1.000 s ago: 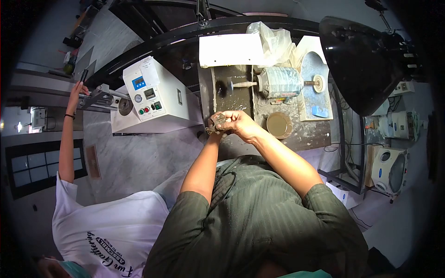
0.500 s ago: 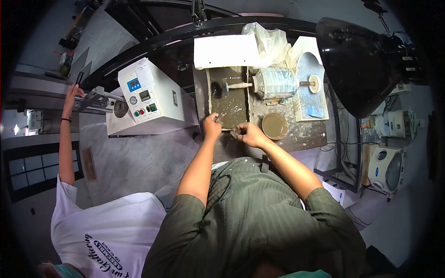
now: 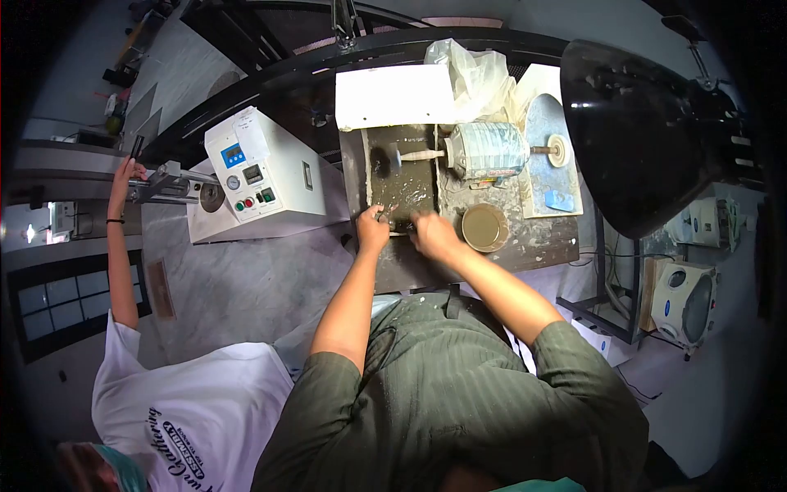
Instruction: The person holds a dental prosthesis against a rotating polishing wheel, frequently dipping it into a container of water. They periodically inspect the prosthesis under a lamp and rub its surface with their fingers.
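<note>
At the near edge of a muddy tray (image 3: 402, 193) my left hand (image 3: 373, 229) is closed, with its thumb and fingers curled; what it holds is too small to name. To its right, my right hand (image 3: 434, 236) reaches over the same edge, its fingers bent down and blurred. Beyond them, a polishing motor (image 3: 487, 151) has a tapered spindle (image 3: 422, 155) that extends left over the tray. A round bowl of murky liquid (image 3: 485, 227) stands just right of my right hand.
A white control box (image 3: 275, 176) stands to the left, where a co-worker in a white shirt (image 3: 197, 402) reaches up to a machine arm. A plastic bag (image 3: 474, 78) and a white panel (image 3: 393, 94) lie behind the tray. A dark shade (image 3: 635, 131) hangs at the right.
My right hand has moved slightly up and turned, its fingers now pointing more into the tray. My left hand has shifted slightly left and down. The view has moved a little.
</note>
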A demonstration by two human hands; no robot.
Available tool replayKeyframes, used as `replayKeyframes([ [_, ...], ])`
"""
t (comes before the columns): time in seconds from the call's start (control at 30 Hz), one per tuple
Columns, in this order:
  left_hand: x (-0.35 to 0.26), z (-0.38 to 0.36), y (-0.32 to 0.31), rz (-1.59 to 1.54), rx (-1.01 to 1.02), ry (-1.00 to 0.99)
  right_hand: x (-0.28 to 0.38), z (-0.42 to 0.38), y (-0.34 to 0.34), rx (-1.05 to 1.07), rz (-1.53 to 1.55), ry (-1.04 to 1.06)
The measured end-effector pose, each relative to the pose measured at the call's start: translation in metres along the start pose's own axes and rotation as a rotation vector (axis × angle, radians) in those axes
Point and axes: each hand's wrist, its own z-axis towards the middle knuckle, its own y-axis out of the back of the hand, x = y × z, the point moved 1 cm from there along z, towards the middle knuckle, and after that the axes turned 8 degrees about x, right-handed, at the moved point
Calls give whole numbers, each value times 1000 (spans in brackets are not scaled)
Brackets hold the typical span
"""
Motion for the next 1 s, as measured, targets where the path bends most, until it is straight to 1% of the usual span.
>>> replayKeyframes([
  [0.03,-1,0,1,4,4,2,-2,13,12,-47,7,12],
  [0.07,-3,0,1,-11,10,4,-12,33,11,-46,-30,-4],
  [0.13,-3,0,0,-22,25,5,-30,62,-13,-47,-60,-26],
  [0.2,0,2,-1,4,-23,-29,-36,76,-29,-120,-280,-121],
  [0.23,1,3,-1,6,-16,-32,-35,78,-32,-122,-277,-128],
  [0.3,2,3,-1,-7,-11,-32,-31,81,-39,91,-260,-215],
  [0.47,-1,6,2,-44,-24,-58,-39,73,-44,193,-110,-243],
  [0.53,-4,10,7,-28,-19,-63,-49,70,-43,77,-24,-73],
  [0.57,-6,13,10,23,-3,-100,-54,71,-42,75,-22,-86],
  [0.63,-6,21,14,70,29,-144,-52,66,-25,120,545,-97],
  [0.67,-4,26,15,43,63,-188,-33,55,2,26,592,-61],
  [0.7,-4,31,14,15,97,-233,-22,50,9,17,596,-75],
  [0.77,-13,36,12,-3,116,-216,-8,45,20,-362,515,58],
  [0.8,-17,39,13,-18,118,-189,-2,44,28,-341,446,92],
  [0.83,-22,42,13,-19,128,-192,-7,50,19,-344,448,83],
  [0.9,-31,48,13,-153,134,-202,-15,62,4,-439,308,90],
  [0.93,-36,50,15,-127,135,-176,-20,65,3,-402,456,-40],
  [0.97,-39,56,15,-124,133,-177,-24,69,2,-401,535,-141],
  [1.0,-39,62,14,-140,121,-185,-33,78,-6,-405,693,-142],
])
